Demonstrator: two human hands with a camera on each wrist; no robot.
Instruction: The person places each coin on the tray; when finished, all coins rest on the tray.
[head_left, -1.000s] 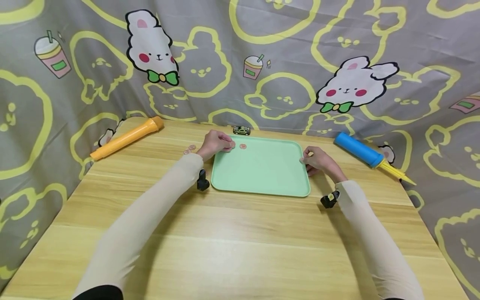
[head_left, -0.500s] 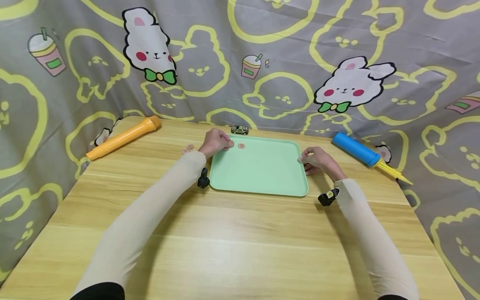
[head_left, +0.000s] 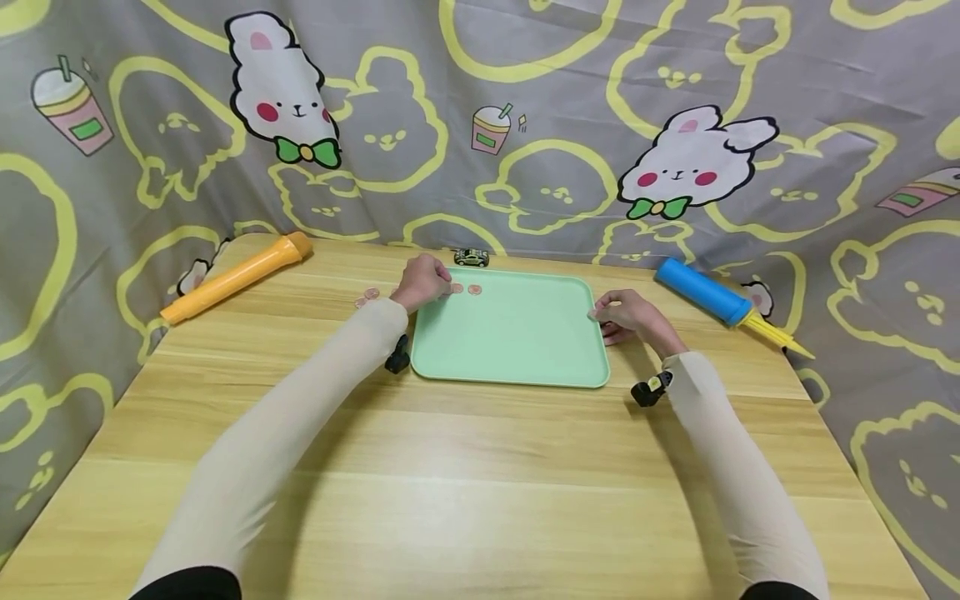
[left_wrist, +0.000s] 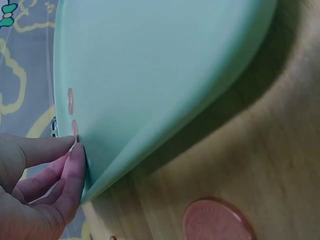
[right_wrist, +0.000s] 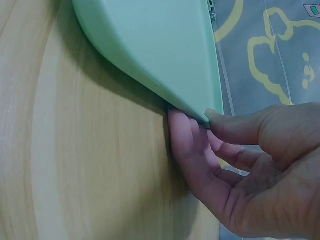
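Observation:
My left hand (head_left: 422, 282) is at the back left corner of a pale green tray (head_left: 513, 333). In the left wrist view, its thumb and a finger pinch the edge of a small copper-coloured coin (left_wrist: 75, 129) just inside the rim. A second coin (left_wrist: 70, 101) lies flat on the tray close by. My right hand (head_left: 628, 315) grips the tray's right rim; in the right wrist view its thumb (right_wrist: 232, 127) is on top of the rim and the other fingers (right_wrist: 186, 137) reach under it.
More coins (head_left: 371, 293) lie on the wooden table (head_left: 465, 475) left of the tray. A toy car (head_left: 472, 257) stands behind it. An orange tube-shaped item (head_left: 236, 279) lies at the back left, a blue and yellow balloon pump (head_left: 705, 292) at the right. A patterned curtain (head_left: 555, 50) hangs behind.
My left fingertips have drawn back slightly to the left, so more of the coin beside them shows. The right hand keeps its hold on the tray rim. The head view has shifted a little.

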